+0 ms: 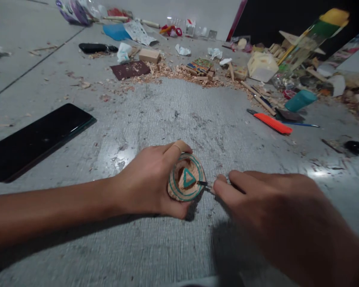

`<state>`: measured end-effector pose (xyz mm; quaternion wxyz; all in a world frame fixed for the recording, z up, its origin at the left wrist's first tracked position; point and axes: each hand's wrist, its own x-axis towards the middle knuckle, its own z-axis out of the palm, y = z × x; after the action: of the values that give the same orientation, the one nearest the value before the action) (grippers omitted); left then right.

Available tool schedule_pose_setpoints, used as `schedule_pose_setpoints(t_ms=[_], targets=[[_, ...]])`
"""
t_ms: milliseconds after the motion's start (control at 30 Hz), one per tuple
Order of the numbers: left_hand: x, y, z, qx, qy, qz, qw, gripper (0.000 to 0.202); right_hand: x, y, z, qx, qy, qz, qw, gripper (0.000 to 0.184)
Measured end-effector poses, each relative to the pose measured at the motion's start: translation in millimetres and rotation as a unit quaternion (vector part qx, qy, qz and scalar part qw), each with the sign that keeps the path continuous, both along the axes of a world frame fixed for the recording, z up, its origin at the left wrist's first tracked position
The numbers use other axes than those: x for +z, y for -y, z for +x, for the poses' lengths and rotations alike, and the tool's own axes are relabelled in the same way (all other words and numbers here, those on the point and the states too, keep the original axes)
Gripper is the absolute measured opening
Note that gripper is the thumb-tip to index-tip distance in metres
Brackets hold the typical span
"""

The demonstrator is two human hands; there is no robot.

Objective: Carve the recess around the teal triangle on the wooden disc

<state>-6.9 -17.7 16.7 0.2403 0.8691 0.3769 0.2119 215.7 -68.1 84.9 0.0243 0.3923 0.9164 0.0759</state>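
Note:
My left hand [155,175] is closed around a small round wooden piece [185,195], gripping it from its left side near the grey surface. Teal rings run around the piece's top face, and a teal-outlined triangle stands in the middle of a carved hollow. In my right hand [257,199] is a slim craft knife [208,185], pinched between thumb and fingers. Its dark tip meets the piece's right side, close to the triangle's right corner. Most of the handle is hidden by my fingers.
A black phone [42,139] lies to the left. At right are an orange cutter [272,123] and a teal cap-like object [300,100]. Wood shavings [167,71], a brown sandpaper sheet [130,70] and a wooden block [149,56] lie farther back.

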Motion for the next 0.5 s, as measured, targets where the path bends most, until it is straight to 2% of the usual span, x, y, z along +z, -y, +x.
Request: schedule_pose_setpoints(t_ms=[133,200,267,367,500], targets=[[0.4,1,0,0.011,-0.021,0.015,1.000,0.067,-23.7,13,10,-0.045,-0.032,0.043,0.998,0.021],[1.3,1,-1,0.020,-0.040,0.028,0.999,0.068,-35.3,14,17,-0.065,-0.053,0.033,0.996,0.015],[2.2,1,-1,0.021,-0.059,0.042,0.997,0.070,-40.6,10,24,-0.057,-0.096,0.015,0.994,0.017],[3.2,0,-2,0.015,-0.064,0.051,0.997,0.072,-34.0,-2,28,-0.041,-0.151,-0.051,0.986,0.021],[4.3,-1,-2,0.002,-0.051,0.048,0.998,0.068,-14.9,-16,27,-0.021,-0.113,-0.129,0.985,0.016]])
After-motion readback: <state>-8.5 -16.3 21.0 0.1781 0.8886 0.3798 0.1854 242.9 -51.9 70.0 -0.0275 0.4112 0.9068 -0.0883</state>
